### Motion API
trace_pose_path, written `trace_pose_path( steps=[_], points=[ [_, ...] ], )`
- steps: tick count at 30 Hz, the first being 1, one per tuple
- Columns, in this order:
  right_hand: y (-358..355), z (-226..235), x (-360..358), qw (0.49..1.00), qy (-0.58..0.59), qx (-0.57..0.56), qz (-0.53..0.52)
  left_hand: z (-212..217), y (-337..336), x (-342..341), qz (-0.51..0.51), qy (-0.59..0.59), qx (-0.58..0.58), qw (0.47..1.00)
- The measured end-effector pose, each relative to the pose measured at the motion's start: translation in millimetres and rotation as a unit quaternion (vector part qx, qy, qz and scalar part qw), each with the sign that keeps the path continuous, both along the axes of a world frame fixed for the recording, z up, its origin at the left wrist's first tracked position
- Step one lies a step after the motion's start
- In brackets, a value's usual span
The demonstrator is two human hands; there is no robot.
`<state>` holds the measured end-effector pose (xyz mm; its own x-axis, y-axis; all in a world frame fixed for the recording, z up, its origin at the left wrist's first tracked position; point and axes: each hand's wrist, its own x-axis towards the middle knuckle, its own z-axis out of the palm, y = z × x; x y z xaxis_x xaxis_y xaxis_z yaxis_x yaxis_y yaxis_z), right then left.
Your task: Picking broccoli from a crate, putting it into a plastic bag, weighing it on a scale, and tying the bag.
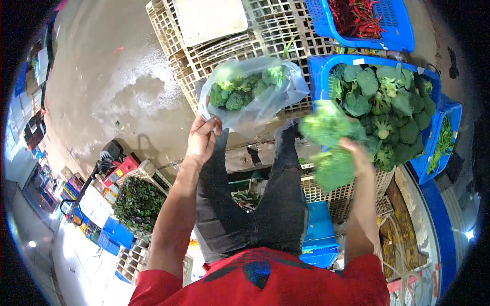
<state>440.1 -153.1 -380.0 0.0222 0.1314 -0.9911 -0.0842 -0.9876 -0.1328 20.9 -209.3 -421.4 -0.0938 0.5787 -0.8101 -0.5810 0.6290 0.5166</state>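
My left hand pinches the near left edge of a clear plastic bag, whose mouth is spread wide. Several broccoli heads lie inside the bag. Between the bag and a blue basket, my right hand grips broccoli, blurred by motion; it looks like two heads, and their stems are hidden. The blue basket to the right is heaped with more broccoli heads.
Beige plastic crates stand ahead, with a white lid on top. A blue basket of red chillies is far right; green peppers fill another beyond the broccoli. Wet floor spreads left. Dark leafy greens stand lower left.
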Motion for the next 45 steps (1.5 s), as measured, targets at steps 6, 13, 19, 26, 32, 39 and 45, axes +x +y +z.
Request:
trace_pose_path(
  steps=[6,13,19,26,32,39,45],
  points=[
    [-65.8,-200.2,-147.6,0.839,0.276,0.451,-0.129,-6.8,8.6,23.2,-0.006,-0.045,-0.013,0.999],
    [-7.2,-101.0,-163.8,0.933,0.056,0.351,0.065,11.2,-17.1,-35.0,0.010,0.014,-0.054,0.998],
    [46.8,-207.5,36.8,0.825,-0.379,0.267,0.323,-7.1,3.6,1.4,-0.023,0.015,-0.047,0.999],
    [43.8,-218.8,-8.3,0.815,-0.384,0.368,0.232,7.8,-5.7,-14.2,-0.041,0.073,-0.052,0.995],
    [-8.2,-191.8,37.5,0.888,-0.125,0.430,-0.104,2.9,-2.5,-4.7,-0.037,0.059,-0.042,0.997],
    [-7.9,-104.9,60.1,0.869,0.093,0.360,-0.326,4.2,3.2,8.7,-0.029,0.076,-0.060,0.995],
    [-15.8,-79.8,61.9,0.799,0.206,0.369,-0.428,-2.6,2.7,10.0,-0.049,0.059,-0.027,0.997]
  ],
)
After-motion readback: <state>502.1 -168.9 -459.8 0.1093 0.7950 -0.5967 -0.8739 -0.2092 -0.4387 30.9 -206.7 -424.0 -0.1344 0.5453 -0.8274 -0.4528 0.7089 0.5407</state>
